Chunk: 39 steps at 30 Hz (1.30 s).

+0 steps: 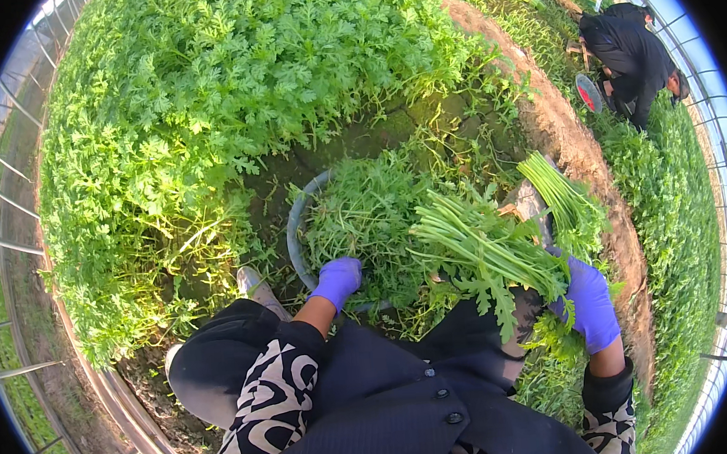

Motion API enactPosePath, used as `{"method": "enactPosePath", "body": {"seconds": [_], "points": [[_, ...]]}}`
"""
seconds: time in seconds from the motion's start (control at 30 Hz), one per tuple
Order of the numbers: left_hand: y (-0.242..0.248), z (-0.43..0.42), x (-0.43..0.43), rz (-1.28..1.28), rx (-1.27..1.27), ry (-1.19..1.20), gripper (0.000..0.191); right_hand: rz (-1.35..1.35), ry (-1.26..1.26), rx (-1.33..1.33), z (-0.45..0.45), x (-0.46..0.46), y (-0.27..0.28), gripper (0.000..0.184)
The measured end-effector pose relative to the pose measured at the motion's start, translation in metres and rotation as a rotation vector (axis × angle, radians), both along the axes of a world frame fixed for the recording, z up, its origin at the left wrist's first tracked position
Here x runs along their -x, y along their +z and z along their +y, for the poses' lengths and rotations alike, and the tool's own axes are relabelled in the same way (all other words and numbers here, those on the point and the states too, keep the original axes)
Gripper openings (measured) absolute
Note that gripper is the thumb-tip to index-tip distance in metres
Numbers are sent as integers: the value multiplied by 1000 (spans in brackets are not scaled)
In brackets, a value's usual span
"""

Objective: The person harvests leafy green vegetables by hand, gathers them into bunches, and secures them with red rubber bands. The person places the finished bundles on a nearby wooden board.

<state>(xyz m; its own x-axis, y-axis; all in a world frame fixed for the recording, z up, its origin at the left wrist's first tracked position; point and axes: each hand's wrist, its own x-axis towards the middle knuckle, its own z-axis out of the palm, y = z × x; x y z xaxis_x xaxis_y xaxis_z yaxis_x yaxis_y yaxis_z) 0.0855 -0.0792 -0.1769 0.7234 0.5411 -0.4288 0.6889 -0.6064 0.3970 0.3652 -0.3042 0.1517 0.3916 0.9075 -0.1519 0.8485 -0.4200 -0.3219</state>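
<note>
My right hand (587,306), in a purple glove, grips a bunch of leafy green stalks (465,232) by its leafy end, the pale cut stems pointing up and to the left. My left hand (339,282), gloved alike, is closed at the near left edge of a round grey basin (296,232). Loose feathery greens (362,208) fill the basin; whether my left fingers pinch some of them is hidden. Beyond the held bunch, another bunch of stalks (564,197) lies at the right with its cut ends together.
A dense bed of leafy plants (251,64) grows in front and to the left. A bare soil ridge (551,106) runs along the right. Past it a person in dark clothes (630,56) bends near another basin (588,93). My shoe (260,291) stands left of the near basin.
</note>
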Motion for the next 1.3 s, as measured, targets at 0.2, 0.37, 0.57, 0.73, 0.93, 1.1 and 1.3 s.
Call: {"method": "enactPosePath", "body": {"seconds": [0.2,0.37,0.57,0.73,0.93,1.1,1.3], "points": [[-13,-13,-1,85,-215,99,19,137,-155,112,4,7,7,49],[-4,-14,-6,268,-220,-125,26,243,-213,102,-15,-6,-5,45],[38,9,4,-82,96,-73,31,858,-438,-158,-24,0,-21,63],[38,13,6,-648,845,353,49,779,-293,-87,-19,-8,-16,79],[78,21,12,-524,535,712,42,629,-89,91,21,-33,14,59],[122,29,-8,-827,574,880,37,673,-77,402,58,-48,42,40],[206,15,-17,-1147,713,387,19,534,400,454,94,-86,23,19]]}}
